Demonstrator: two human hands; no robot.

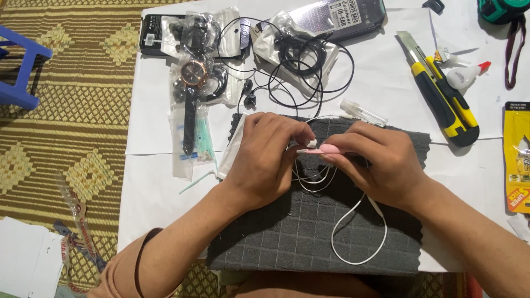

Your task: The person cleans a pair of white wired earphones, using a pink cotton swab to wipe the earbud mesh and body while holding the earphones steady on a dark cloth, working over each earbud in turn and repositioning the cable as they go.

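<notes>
My left hand (265, 160) pinches a small white earphone part (312, 143) over a dark grey cloth mat (309, 232). My right hand (381, 165) holds a slim pink tool (326, 149) whose tip meets that white part. A white earphone cable (359, 232) loops from under my hands across the mat toward its near edge. Both hands touch each other at the fingertips above the mat's upper half.
White paper sheets (386, 83) cover the floor mat. Black earphone cables (303, 60), a wristwatch in a plastic bag (193, 74), two yellow utility knives (441, 94), a glue bottle (466, 74), a clear small tube (364, 113), a yellow packet (518, 160) and a blue stool (22, 66) lie around.
</notes>
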